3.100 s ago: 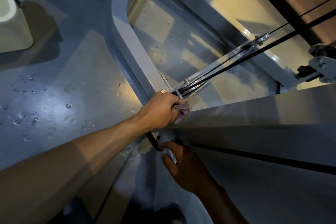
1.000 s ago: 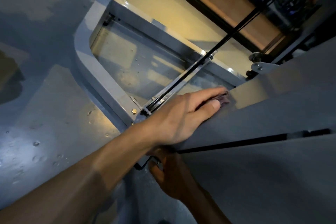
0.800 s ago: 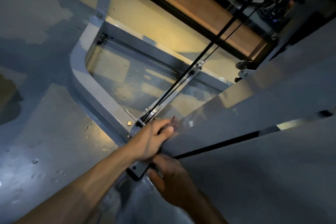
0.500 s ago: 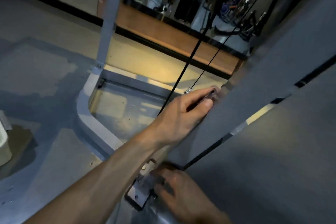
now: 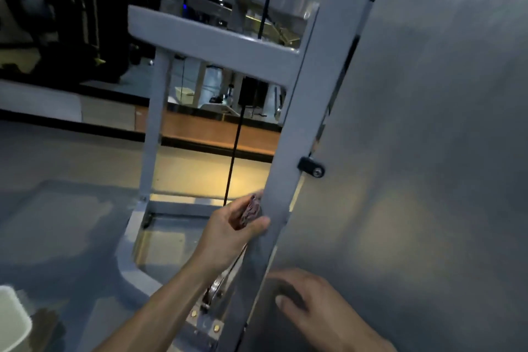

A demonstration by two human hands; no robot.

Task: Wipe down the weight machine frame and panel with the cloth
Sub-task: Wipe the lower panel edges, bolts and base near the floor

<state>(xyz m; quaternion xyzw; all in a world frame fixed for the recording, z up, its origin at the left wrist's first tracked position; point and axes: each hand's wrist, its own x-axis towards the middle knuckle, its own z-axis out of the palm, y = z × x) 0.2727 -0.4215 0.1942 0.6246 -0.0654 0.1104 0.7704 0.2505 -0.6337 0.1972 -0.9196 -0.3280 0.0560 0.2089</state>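
The weight machine's grey upright frame post [image 5: 297,123] runs from the floor bracket up past a horizontal crossbar [image 5: 211,40]. My left hand [image 5: 231,234] grips a small reddish cloth [image 5: 250,211] and holds it against the left edge of that post, thumb lying on the post's face. To the right stands the large grey panel [image 5: 428,137]. My right hand [image 5: 311,303] rests on the lower part of the panel with fingers spread flat, holding nothing.
A black cable [image 5: 234,146] runs vertically just left of the post. A black latch with a bolt [image 5: 311,167] joins post and panel. The curved base frame [image 5: 128,263] lies on the grey floor. A white bin [image 5: 11,320] sits at the lower left.
My left hand has slid the cloth from the bottom of the frame up along the post. My view has tilted upward. My right hand moved from the base bracket onto the panel.
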